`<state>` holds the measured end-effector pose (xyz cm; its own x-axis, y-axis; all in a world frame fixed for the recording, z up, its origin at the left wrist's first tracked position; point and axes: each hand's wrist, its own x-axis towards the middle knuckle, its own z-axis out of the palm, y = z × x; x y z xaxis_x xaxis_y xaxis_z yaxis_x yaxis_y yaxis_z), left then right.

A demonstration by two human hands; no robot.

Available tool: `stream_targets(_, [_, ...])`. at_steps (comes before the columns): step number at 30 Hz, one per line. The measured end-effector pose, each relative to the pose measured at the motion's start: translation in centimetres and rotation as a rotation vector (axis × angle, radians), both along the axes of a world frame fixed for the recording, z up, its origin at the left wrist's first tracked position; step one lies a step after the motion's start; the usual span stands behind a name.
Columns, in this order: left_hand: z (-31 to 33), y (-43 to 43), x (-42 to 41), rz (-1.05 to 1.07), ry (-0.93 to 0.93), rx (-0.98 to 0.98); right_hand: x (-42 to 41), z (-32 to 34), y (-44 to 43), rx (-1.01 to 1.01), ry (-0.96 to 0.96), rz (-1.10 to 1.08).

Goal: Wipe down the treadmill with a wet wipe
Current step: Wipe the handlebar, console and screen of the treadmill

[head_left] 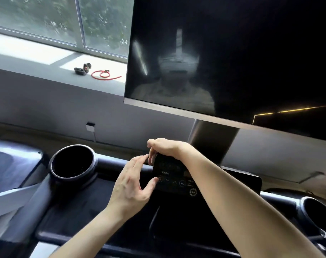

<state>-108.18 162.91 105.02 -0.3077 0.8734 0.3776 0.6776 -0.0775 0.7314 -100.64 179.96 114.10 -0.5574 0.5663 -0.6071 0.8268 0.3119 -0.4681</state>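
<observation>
Between the two hands sits the small black control panel [174, 178] of the treadmill [69, 216], with faint white button marks on its face. The right hand [165, 148] comes over the top edge of this panel, and its fingers curl down on the upper left corner, so it holds the panel there. The left hand [134, 185] is just to the left of the panel; its fingers are nearly straight and close together, the fingertips almost meet the right hand's fingers, and the thumb touches the lower left part of the panel face. No wet wipe can be seen in either hand; if one is tucked under the right fingers, I cannot tell. To the left of the left hand, a round black cup holder [73, 163] opens upward in the treadmill console, and a second cup holder [318, 213] lies well to the right of the right forearm. Above the right hand a grey post [212, 140] rises to a large dark screen [233, 58], which is switched off and shows only dim reflections. Far above and to the left of the hands, on the grey window sill [37, 62], lie a red cord [102, 75] and a small dark object [82, 68] just beside it, too small to name.
</observation>
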Motion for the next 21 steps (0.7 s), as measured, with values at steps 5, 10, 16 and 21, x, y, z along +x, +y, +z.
stream_targets(5, [0.3, 0.0, -0.3, -0.032, -0.008, 0.009, 3.4, -0.7, -1.5, 0.288, 0.182, 0.033])
stream_targets(10, [0.7, 0.8, -0.4, -0.059, -0.010, 0.023, 10.5, -1.9, -4.3, 0.582, 0.351, -0.034])
stream_targets(16, [1.0, 1.6, 0.1, -0.126, -0.036, 0.002, 16.9, -3.8, -7.0, 0.950, 0.515, -0.093])
stream_targets(21, [1.6, 1.9, -0.4, -0.133, -0.051, -0.061, 14.1, -4.4, -7.8, 1.242, 0.469, -0.217])
